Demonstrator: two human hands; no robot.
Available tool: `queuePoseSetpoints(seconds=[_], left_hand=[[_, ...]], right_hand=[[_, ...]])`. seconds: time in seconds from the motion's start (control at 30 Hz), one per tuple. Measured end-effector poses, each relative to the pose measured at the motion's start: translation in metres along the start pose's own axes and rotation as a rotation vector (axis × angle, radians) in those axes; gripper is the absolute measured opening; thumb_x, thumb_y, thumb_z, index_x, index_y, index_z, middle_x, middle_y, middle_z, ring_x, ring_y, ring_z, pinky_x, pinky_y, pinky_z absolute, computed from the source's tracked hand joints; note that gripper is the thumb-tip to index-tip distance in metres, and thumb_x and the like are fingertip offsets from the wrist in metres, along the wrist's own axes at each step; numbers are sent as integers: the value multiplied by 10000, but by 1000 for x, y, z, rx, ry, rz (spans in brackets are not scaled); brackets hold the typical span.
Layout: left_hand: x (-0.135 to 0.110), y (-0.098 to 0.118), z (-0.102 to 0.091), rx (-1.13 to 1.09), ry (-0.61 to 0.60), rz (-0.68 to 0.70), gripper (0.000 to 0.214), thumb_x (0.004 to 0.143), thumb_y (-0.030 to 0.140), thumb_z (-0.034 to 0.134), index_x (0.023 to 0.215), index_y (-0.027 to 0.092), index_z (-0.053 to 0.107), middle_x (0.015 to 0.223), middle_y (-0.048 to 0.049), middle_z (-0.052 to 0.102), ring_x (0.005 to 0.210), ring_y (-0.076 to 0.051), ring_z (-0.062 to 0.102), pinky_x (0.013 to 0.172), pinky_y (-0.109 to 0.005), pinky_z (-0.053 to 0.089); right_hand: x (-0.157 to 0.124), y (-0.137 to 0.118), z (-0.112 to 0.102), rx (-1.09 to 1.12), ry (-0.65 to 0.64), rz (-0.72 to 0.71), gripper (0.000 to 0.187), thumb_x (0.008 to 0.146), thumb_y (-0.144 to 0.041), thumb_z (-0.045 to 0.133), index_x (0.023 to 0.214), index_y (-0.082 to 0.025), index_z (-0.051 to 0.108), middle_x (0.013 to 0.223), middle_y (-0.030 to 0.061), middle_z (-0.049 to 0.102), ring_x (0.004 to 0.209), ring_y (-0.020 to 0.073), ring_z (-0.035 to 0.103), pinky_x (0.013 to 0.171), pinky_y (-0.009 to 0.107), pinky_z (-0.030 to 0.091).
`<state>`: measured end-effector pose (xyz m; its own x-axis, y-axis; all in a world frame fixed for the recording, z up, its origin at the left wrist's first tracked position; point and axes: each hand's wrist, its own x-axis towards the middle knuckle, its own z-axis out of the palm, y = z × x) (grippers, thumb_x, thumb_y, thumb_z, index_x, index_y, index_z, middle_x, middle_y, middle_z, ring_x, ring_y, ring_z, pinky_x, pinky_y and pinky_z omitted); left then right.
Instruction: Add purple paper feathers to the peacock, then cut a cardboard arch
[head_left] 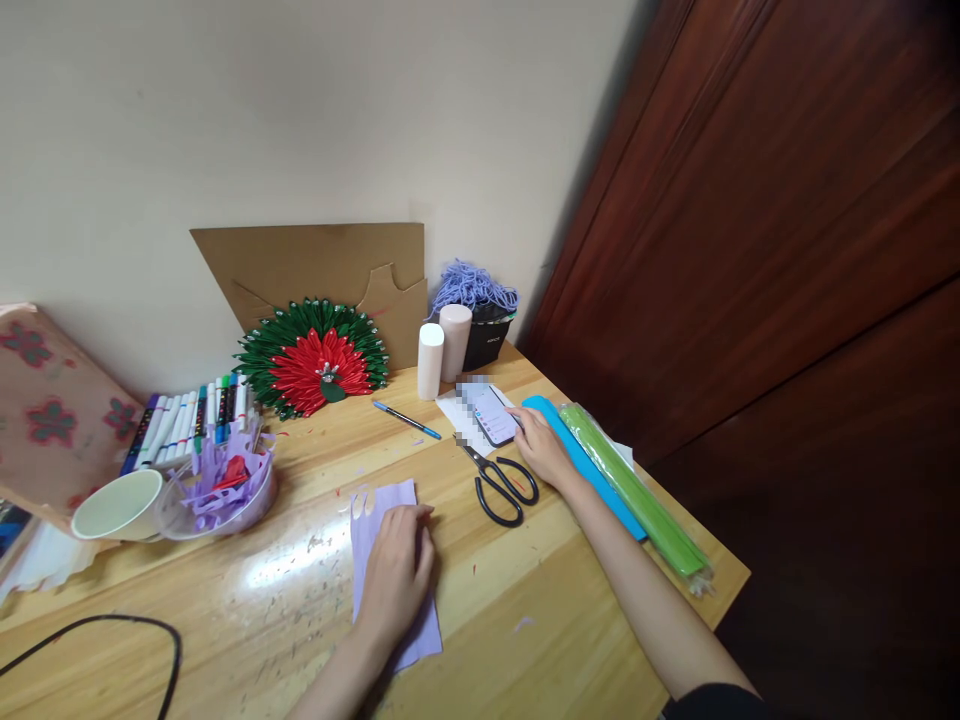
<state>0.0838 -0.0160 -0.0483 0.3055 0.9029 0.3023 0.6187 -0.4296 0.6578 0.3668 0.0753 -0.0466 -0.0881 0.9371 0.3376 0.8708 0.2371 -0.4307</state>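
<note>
My left hand (397, 565) rests palm down on a sheet of purple paper (431, 630), its fingers loosely bent. The sheet has small cut-outs along its far left corner. My right hand (541, 445) reaches to a lit phone (491, 415), with a fingertip at the right edge of its screen; the other fingers are partly hidden. Beneath the phone lies a white paper (450, 408). Black-handled scissors (499, 490) lie between my hands, blades pointing toward the phone.
A blue pack (600, 480) and a green pack (637, 490) lie under and beside my right forearm. Behind stand two bottles (430, 360), purple yarn (472, 285) and a red-green flower fan (322, 360). Scraps fill a clear bowl (259, 505), left. A pen (407, 420) lies near.
</note>
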Motion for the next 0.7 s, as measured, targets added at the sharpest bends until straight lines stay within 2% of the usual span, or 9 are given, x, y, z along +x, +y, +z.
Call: queuePoseSetpoints(seconds=[0.1, 0.2, 0.3, 0.53, 0.7], left_hand=[[0, 0, 0, -1, -1, 3, 183, 879, 168, 404, 1022, 195, 515, 942, -82, 601, 904, -225, 579, 781, -389, 487], [0, -1, 1, -2, -1, 12, 191, 879, 168, 402, 1030, 198, 515, 948, -86, 599, 907, -228, 578, 784, -396, 485], [-1, -2, 2, -5, -2, 12, 193, 881, 167, 401, 1034, 197, 515, 952, -87, 598, 910, -228, 575, 789, -398, 482], [-1, -2, 2, -8, -23, -12, 191, 887, 167, 396, 1043, 199, 502, 964, -80, 587, 927, -220, 563, 804, -389, 475], [0, -2, 2, -13, -28, -8, 190, 892, 175, 385, 1043, 196, 498, 962, -90, 584, 923, -231, 561, 800, -410, 471]], right_hand=[[-1, 2, -2, -2, 18, -24, 377, 852, -132, 356, 1162, -196, 561, 1151, 104, 594, 1154, 235, 478, 966, 426, 414], [-3, 4, -7, -25, 52, -75, 324, 796, -105, 420, 987, -212, 658, 1081, 98, 622, 1090, 243, 535, 942, 424, 426], [-6, 5, -11, -53, 70, -132, 287, 752, -89, 461, 871, -219, 688, 1015, 84, 649, 1036, 242, 568, 927, 415, 431], [-4, 2, -12, -86, 60, -153, 314, 795, -88, 422, 966, -199, 660, 1010, 90, 651, 1027, 223, 577, 914, 380, 442], [-6, 1, -20, -83, 10, -156, 271, 784, -100, 449, 894, -213, 669, 949, 69, 663, 943, 218, 597, 865, 370, 459]])
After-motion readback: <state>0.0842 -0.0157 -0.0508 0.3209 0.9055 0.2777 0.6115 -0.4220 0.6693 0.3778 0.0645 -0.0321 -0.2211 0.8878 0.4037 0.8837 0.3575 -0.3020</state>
